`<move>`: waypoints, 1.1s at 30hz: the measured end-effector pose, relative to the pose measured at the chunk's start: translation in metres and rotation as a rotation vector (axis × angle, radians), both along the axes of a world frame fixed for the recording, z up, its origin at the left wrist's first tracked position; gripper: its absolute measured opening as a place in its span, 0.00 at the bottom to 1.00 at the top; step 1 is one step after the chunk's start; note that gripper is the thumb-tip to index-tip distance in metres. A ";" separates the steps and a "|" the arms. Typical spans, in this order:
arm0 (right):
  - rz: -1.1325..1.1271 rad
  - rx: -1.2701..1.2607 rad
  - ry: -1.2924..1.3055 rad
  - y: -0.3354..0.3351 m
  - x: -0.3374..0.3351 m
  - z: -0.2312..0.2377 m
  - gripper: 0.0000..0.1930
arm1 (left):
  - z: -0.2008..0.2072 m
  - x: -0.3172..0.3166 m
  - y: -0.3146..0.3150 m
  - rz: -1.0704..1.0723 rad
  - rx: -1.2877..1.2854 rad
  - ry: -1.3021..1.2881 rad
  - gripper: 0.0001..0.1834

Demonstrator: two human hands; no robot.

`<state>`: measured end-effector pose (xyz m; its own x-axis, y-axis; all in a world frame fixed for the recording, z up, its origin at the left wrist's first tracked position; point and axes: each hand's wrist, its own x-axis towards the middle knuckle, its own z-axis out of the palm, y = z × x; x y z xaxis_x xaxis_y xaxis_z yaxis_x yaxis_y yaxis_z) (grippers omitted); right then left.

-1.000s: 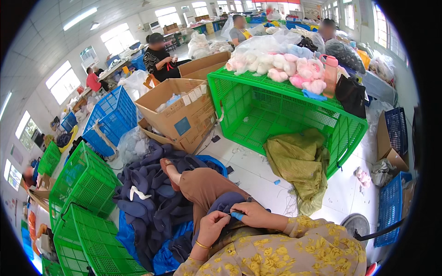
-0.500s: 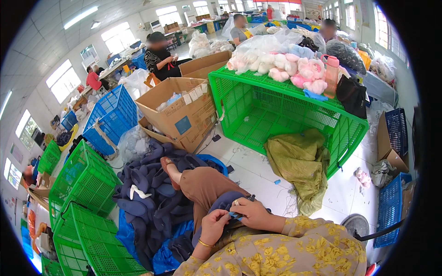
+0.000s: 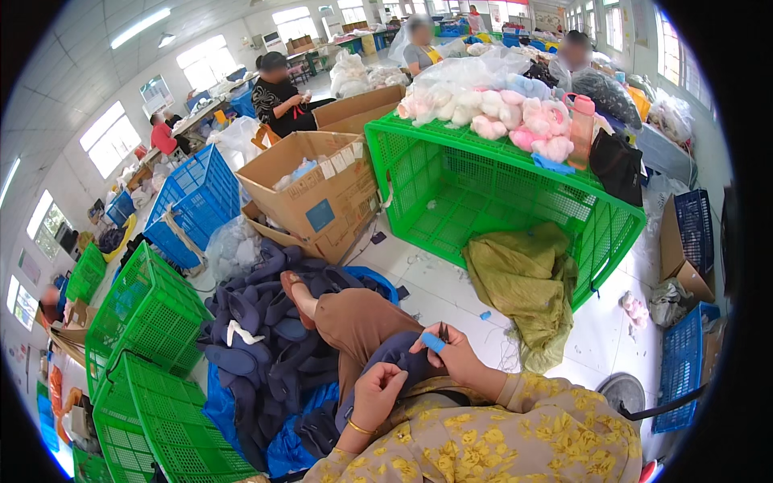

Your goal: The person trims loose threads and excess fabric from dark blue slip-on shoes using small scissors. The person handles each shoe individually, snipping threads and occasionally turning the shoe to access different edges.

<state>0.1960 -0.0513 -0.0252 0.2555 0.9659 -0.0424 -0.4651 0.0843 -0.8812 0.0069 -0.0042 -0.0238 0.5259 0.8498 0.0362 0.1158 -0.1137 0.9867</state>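
A navy fabric piece (image 3: 396, 351), resembling the slipper-shaped ones in the pile, lies over my raised knee. Beside its lower edge, my left hand (image 3: 377, 396) is closed in a pinch; what its fingertips hold, perhaps thread, is too small to make out. My right hand (image 3: 455, 358) is closed round a small dark pointed tool (image 3: 444, 331) with two short tips, at the right side of the piece. Blue tape (image 3: 433, 342) wraps one of its fingers. To the left, many navy slipper-shaped pieces (image 3: 274, 354) lie heaped on a blue sheet (image 3: 290, 451), a white scrap on top.
Green crates (image 3: 149, 314) stand at left. Ahead are a cardboard box (image 3: 310, 197) and a large green crate (image 3: 499, 193) on its side, bearing pink plush toys (image 3: 539, 125) and a bottle (image 3: 580, 133). An olive sack (image 3: 523, 278) hangs from it. Several people sit farther back.
My hands have moved apart. My right hand has turned and lifted slightly right, bringing the dark tool and taped finger into view. My left hand stays low, still pinched.
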 end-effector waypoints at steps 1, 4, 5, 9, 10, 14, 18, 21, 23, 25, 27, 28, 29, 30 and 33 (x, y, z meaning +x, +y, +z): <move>0.018 -0.015 0.022 0.003 0.003 -0.001 0.05 | 0.007 0.002 -0.003 0.015 0.199 0.065 0.05; 0.044 -0.086 0.161 0.001 0.008 -0.012 0.06 | 0.012 0.007 -0.001 0.017 0.528 0.196 0.05; 0.039 -0.094 0.253 0.002 0.008 -0.013 0.06 | 0.010 0.008 0.000 0.020 0.610 0.188 0.05; 0.069 -0.150 0.409 -0.001 0.011 -0.005 0.05 | 0.017 0.009 -0.009 0.025 0.541 0.209 0.03; 0.093 -0.116 0.411 -0.001 0.011 -0.006 0.06 | 0.019 0.010 -0.010 0.042 0.491 0.194 0.03; 0.135 -0.065 0.376 -0.004 0.010 -0.008 0.07 | 0.016 0.009 -0.012 0.103 0.394 0.186 0.02; 0.145 -0.032 0.342 -0.002 0.011 -0.012 0.06 | 0.013 0.011 -0.011 0.094 0.423 0.188 0.03; 0.149 -0.022 0.302 -0.003 0.009 -0.011 0.06 | 0.013 0.012 -0.009 0.088 0.513 0.224 0.05; 0.155 0.002 0.275 -0.003 0.008 -0.012 0.06 | 0.014 0.014 -0.009 0.102 0.558 0.241 0.05; 0.157 0.004 0.260 -0.004 0.008 -0.010 0.06 | 0.011 0.017 -0.004 0.099 0.683 0.208 0.05; 0.161 0.003 0.238 -0.004 0.007 -0.008 0.06 | 0.009 0.017 -0.002 0.086 0.780 0.235 0.05; 0.164 0.001 0.224 -0.004 0.007 -0.008 0.06 | 0.009 0.016 -0.002 0.074 0.814 0.280 0.05; 0.166 -0.001 0.209 -0.003 0.007 -0.008 0.06 | 0.010 0.016 -0.002 0.062 0.848 0.325 0.05; 0.168 -0.002 0.206 -0.003 0.007 -0.009 0.06 | 0.010 0.016 -0.002 0.063 0.872 0.368 0.05; 0.171 -0.005 0.185 -0.003 0.009 -0.007 0.05 | 0.016 0.019 -0.002 0.066 0.949 0.421 0.06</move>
